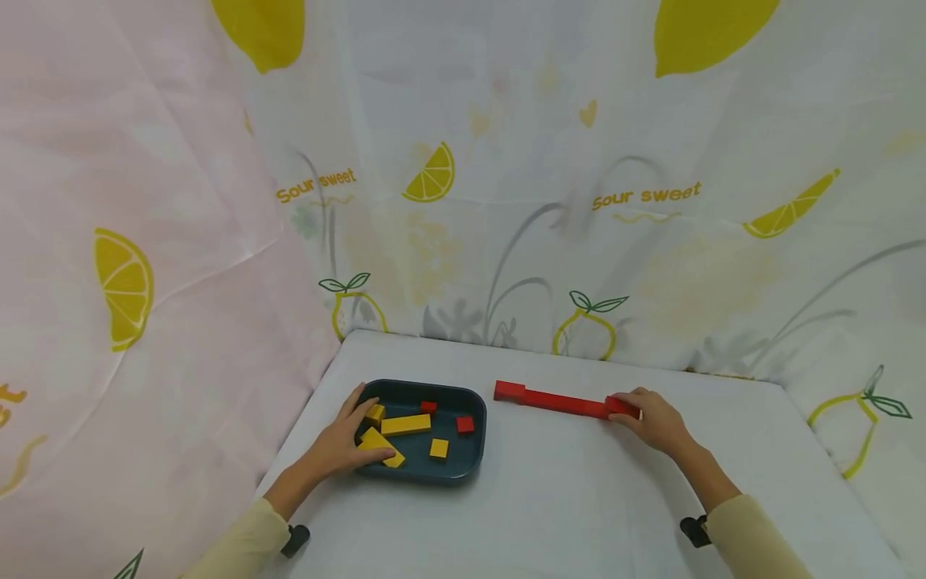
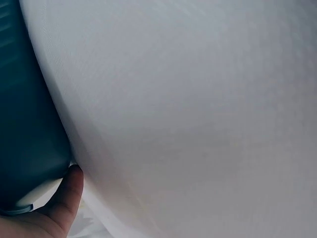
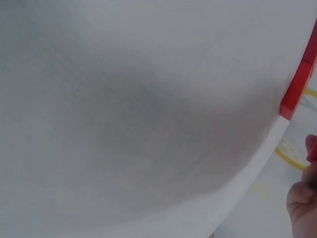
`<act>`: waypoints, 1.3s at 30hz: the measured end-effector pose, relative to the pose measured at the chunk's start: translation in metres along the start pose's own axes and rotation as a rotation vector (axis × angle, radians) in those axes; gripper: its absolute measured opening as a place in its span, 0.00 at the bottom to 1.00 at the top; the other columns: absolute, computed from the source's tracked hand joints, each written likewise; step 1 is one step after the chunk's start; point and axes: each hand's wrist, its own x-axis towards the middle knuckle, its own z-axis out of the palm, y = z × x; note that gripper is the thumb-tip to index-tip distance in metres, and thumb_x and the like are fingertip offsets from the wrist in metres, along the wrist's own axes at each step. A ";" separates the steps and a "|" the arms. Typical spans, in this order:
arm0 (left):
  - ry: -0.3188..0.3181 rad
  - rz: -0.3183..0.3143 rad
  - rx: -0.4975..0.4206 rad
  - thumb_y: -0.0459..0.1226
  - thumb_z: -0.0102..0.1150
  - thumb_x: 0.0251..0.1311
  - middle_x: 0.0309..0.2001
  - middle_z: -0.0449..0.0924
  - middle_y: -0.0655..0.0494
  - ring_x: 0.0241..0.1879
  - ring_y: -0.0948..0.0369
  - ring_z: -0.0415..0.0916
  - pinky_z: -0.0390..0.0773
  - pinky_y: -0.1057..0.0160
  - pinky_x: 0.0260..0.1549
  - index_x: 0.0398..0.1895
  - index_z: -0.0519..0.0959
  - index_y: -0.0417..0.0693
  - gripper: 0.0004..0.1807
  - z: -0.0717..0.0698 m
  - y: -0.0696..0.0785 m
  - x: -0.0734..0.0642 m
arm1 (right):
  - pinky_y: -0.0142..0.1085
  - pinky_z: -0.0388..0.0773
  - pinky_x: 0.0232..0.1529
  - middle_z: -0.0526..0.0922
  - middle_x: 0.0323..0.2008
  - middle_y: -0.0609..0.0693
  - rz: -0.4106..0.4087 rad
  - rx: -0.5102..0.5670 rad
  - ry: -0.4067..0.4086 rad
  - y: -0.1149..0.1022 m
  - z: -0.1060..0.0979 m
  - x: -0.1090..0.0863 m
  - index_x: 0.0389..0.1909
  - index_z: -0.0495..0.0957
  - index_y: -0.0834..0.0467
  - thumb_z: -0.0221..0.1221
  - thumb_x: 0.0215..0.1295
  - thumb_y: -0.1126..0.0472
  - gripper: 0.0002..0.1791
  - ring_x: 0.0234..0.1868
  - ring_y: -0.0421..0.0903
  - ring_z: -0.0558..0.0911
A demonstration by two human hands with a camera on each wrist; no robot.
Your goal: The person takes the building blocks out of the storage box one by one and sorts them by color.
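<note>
My left hand [image 1: 340, 442] is at the left end of a dark teal tray [image 1: 463, 476], fingers spread over its rim. Its thumb [image 2: 72, 193] lies by the tray's edge in the left wrist view. Near those fingertips are a yellow cube [image 1: 374, 414] and a long yellow block [image 1: 379, 446]. My right hand [image 1: 658, 422] pinches a red block [image 1: 624, 406] at the right end of a red row. The right wrist view shows that block apart from the row's end. A long red block [image 1: 564, 402] and a shorter red block [image 1: 510, 392] form the row.
Inside the tray also lie another long yellow block [image 1: 407, 425], a yellow square block [image 1: 439, 449] and two small red blocks, one at the back [image 1: 429, 407] and one at the right [image 1: 465, 425]. Lemon-print cloth [image 1: 470, 265] hangs behind the white table [image 1: 550, 498].
</note>
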 end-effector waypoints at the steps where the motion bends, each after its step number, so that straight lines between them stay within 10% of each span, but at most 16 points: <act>1: -0.002 -0.002 -0.003 0.67 0.68 0.45 0.80 0.39 0.46 0.68 0.38 0.64 0.71 0.33 0.57 0.75 0.61 0.52 0.56 0.000 0.000 0.000 | 0.35 0.72 0.31 0.81 0.38 0.53 0.004 0.007 -0.002 0.001 0.001 0.000 0.55 0.81 0.60 0.69 0.59 0.54 0.24 0.37 0.47 0.73; 9: -0.010 -0.005 -0.003 0.66 0.69 0.45 0.80 0.39 0.46 0.68 0.37 0.63 0.71 0.32 0.56 0.75 0.61 0.52 0.55 -0.002 0.002 -0.001 | 0.50 0.81 0.44 0.78 0.44 0.61 0.039 0.075 0.045 0.013 0.004 -0.002 0.54 0.80 0.63 0.68 0.60 0.59 0.23 0.45 0.55 0.76; 39: 0.011 -0.011 0.012 0.66 0.68 0.47 0.80 0.41 0.45 0.67 0.38 0.65 0.72 0.34 0.56 0.74 0.63 0.50 0.54 0.000 0.005 -0.001 | 0.49 0.80 0.45 0.77 0.49 0.64 0.168 0.179 -0.152 0.045 0.010 0.001 0.58 0.78 0.65 0.66 0.62 0.60 0.24 0.50 0.58 0.72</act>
